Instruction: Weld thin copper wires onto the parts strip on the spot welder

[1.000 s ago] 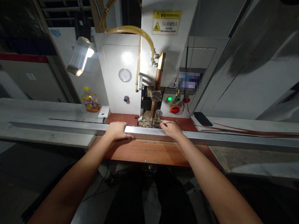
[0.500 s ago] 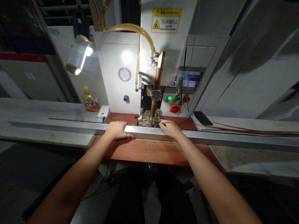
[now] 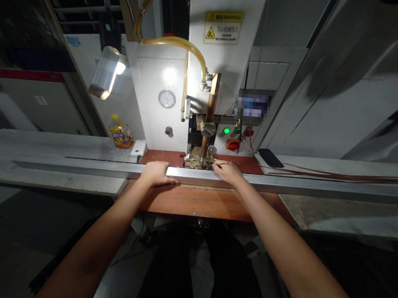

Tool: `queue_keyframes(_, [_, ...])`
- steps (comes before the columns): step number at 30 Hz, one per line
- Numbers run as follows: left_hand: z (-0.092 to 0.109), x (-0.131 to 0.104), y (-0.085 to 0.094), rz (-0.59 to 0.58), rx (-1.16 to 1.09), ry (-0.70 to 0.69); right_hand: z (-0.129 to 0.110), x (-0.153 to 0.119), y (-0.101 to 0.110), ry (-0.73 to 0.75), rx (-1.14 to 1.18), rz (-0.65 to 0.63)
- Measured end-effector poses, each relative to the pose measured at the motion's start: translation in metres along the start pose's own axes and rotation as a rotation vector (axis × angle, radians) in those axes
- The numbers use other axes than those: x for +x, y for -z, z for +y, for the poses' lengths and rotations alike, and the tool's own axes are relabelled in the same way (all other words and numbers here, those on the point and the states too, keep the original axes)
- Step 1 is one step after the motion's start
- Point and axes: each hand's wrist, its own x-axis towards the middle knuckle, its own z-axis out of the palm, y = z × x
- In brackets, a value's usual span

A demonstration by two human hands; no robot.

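Observation:
My left hand (image 3: 155, 173) is wrapped over a long square metal tube (image 3: 197, 176), its thumb along the front side. The tube lies across the wooden work surface (image 3: 177, 198) in front of a spot welder-like machine (image 3: 223, 59). My right hand (image 3: 227, 172) rests at the tube's back edge, thumb and finger pinched on a thin dark rod (image 3: 222, 163), mostly hidden by the fingers. Just left of those fingertips, a vertical copper electrode (image 3: 205, 145) comes down to a small metal fixture (image 3: 194, 158) behind the tube.
A lamp (image 3: 105, 75) shines from the left. On the left table stand a bottle (image 3: 120, 133) and a white device (image 3: 138, 148). To the right lie a black phone (image 3: 270, 158) and several thin brown rods (image 3: 338, 173). Control buttons (image 3: 233, 145) sit on the machine front.
The copper electrode and its round knob have come down slightly. Both hands and the metal tube keep nearly the same places; the view has shifted a little.

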Motion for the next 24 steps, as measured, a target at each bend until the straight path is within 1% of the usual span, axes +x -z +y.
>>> queue_keyframes(8, [-0.0004,-0.0006,0.0003,-0.012,-0.001,0.002,-0.0012,-0.0009,0.0019,0.012,0.020,0.005])
queue_keyframes(14, [0.0001,-0.0015,-0.0005,0.022,0.016,-0.008,-0.0045,-0.0041,0.0039,-0.015,-0.028,0.002])
queue_keyframes(20, [-0.0019,0.0000,-0.0049,0.028,0.007,-0.004,-0.0081,-0.0049,0.0063,-0.048,-0.089,-0.029])
queue_keyframes(24, [-0.0034,0.0002,-0.0076,0.041,-0.012,-0.009,-0.0079,-0.0047,0.0053,-0.043,-0.102,-0.016])
